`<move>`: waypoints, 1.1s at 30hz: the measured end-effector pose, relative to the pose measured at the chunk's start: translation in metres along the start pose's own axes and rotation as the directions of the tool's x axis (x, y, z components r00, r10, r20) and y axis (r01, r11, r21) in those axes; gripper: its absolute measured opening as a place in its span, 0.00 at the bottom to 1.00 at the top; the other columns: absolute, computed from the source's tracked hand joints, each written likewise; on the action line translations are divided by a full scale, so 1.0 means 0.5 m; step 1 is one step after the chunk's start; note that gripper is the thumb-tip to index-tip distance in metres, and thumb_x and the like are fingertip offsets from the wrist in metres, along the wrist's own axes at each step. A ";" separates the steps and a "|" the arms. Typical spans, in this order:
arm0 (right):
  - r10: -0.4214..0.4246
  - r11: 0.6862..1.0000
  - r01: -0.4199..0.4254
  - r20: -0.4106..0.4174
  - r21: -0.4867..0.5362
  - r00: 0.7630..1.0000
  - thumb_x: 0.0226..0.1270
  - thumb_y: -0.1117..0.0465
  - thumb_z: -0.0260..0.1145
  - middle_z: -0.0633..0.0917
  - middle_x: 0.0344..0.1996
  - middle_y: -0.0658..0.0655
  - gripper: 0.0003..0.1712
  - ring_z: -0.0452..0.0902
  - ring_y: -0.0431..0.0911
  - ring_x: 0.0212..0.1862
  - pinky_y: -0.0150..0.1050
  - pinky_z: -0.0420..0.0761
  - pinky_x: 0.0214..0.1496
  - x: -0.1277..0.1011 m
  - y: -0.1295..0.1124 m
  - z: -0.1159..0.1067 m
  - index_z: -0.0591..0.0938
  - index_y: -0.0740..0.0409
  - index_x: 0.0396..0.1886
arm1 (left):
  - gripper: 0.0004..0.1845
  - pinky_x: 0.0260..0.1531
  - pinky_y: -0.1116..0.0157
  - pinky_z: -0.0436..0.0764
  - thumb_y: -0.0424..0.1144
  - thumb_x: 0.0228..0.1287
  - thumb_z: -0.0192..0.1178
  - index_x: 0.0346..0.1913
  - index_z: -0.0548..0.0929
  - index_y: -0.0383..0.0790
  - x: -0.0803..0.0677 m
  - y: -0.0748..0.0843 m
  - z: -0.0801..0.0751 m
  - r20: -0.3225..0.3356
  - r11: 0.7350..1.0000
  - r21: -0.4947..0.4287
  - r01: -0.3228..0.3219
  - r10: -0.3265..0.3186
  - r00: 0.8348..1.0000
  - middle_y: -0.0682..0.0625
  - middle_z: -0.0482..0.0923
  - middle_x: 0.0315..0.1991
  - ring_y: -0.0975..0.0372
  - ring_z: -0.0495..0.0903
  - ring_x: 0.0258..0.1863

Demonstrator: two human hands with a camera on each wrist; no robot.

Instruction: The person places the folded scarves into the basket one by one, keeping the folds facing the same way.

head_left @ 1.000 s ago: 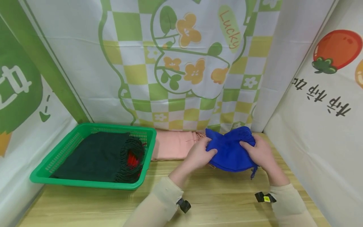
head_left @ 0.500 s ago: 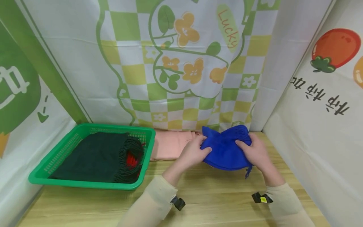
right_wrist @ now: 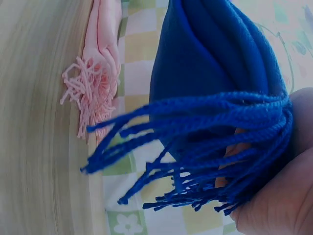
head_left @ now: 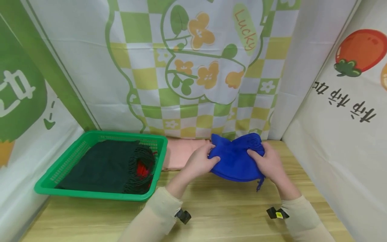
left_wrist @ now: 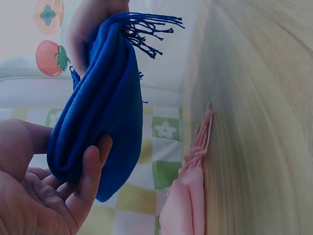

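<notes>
A folded blue scarf (head_left: 235, 158) with fringe is held above the table between both hands. My left hand (head_left: 199, 159) grips its left end, thumb on top and fingers beneath, as the left wrist view shows at the folded layers of the scarf (left_wrist: 107, 112). At the fringed end, my right hand (head_left: 269, 163) pinches it with the thumb on top. Long twisted tassels (right_wrist: 210, 132) hang beside that hand in the right wrist view. Behind the left hand, a folded pink scarf (head_left: 182, 153) lies on the table against the back wall, its fringe hidden in the head view.
To the left stands a green plastic basket (head_left: 99, 196) holding a folded dark green scarf (head_left: 102, 168), with something red (head_left: 142, 170) showing at its fringe. The wooden table (head_left: 223, 215) is enclosed by printed cloth walls (head_left: 181, 111) at the back and sides.
Both hands have carried the blue scarf slightly to the left, toward the basket, keeping their grip. It now covers the pink scarf's fringe in the head view.
</notes>
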State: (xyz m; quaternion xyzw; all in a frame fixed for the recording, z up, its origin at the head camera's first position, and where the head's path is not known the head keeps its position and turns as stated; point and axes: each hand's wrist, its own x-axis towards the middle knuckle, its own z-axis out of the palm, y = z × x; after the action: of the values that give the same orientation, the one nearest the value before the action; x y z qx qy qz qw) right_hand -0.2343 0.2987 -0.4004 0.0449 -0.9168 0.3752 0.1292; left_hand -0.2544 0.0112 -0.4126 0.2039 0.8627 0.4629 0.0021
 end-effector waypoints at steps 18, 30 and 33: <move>-0.026 0.998 0.026 0.006 0.060 1.000 0.83 0.47 0.69 0.86 0.60 0.71 0.30 0.83 0.65 0.62 0.63 0.80 0.64 -0.011 -0.031 0.036 0.79 0.68 0.67 | 0.32 0.71 0.46 0.79 0.43 0.79 0.67 0.79 0.76 0.35 -0.038 -0.008 -0.046 -0.059 0.999 0.029 0.012 -0.011 0.998 0.41 0.79 0.75 0.45 0.81 0.72; -0.033 0.995 0.033 0.009 0.091 0.999 0.82 0.48 0.69 0.87 0.57 0.69 0.29 0.84 0.63 0.60 0.60 0.80 0.64 -0.004 -0.068 0.060 0.80 0.68 0.65 | 0.31 0.71 0.46 0.79 0.41 0.79 0.67 0.78 0.77 0.33 -0.064 -0.007 -0.087 -0.093 0.996 0.081 0.023 -0.015 0.996 0.40 0.79 0.75 0.44 0.81 0.72; -0.042 0.995 0.042 -0.003 0.093 0.999 0.82 0.48 0.70 0.87 0.55 0.68 0.27 0.85 0.62 0.58 0.59 0.80 0.62 -0.003 -0.075 0.067 0.80 0.67 0.63 | 0.30 0.71 0.45 0.79 0.41 0.79 0.67 0.77 0.78 0.33 -0.070 -0.007 -0.096 -0.107 0.996 0.090 0.015 -0.006 0.994 0.39 0.80 0.74 0.43 0.81 0.71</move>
State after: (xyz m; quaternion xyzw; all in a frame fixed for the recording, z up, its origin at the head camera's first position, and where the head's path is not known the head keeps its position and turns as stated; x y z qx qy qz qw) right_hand -0.2330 0.2486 -0.3981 0.0696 -0.8971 0.4147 0.1355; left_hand -0.2329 -0.0413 -0.3946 0.1743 0.8828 0.4333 -0.0509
